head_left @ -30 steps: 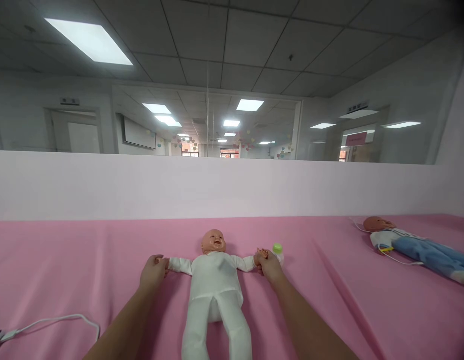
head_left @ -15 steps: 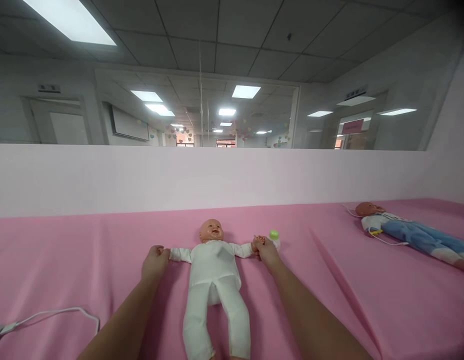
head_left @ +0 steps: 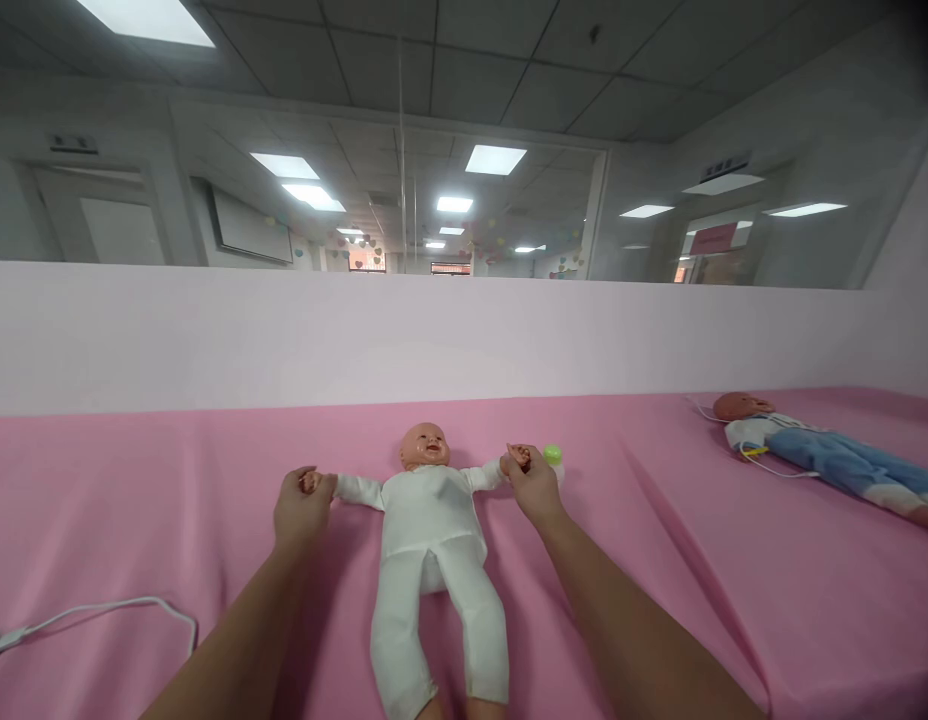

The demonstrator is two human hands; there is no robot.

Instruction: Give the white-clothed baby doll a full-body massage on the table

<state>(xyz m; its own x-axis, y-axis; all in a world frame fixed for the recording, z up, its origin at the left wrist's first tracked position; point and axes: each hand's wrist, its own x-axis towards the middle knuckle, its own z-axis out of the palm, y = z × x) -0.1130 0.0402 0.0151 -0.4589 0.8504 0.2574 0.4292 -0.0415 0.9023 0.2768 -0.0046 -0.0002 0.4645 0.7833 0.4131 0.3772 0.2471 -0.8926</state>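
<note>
A baby doll (head_left: 434,515) in white cloth clothes lies face up on a pink sheet (head_left: 659,600), its head toward the wall and its arms stretched out sideways. My left hand (head_left: 302,510) is closed around the doll's hand on the left side. On the other side my right hand (head_left: 535,487) grips the doll's other hand, whose small fingers poke out above my thumb. Just behind my right hand stands a baby bottle (head_left: 552,456) with a light green cap, its lower part mostly hidden.
A second doll (head_left: 824,450) in blue and white clothes lies at the right, with a thin white tube across it. A white cable (head_left: 96,607) curves over the sheet at the lower left. Behind the bed rises a white wall (head_left: 359,335) topped by a glass window.
Both my hands have risen slightly relative to the doll's body, keeping hold of its hands. The doll's arms are a little more raised. The camera view has tilted down somewhat.
</note>
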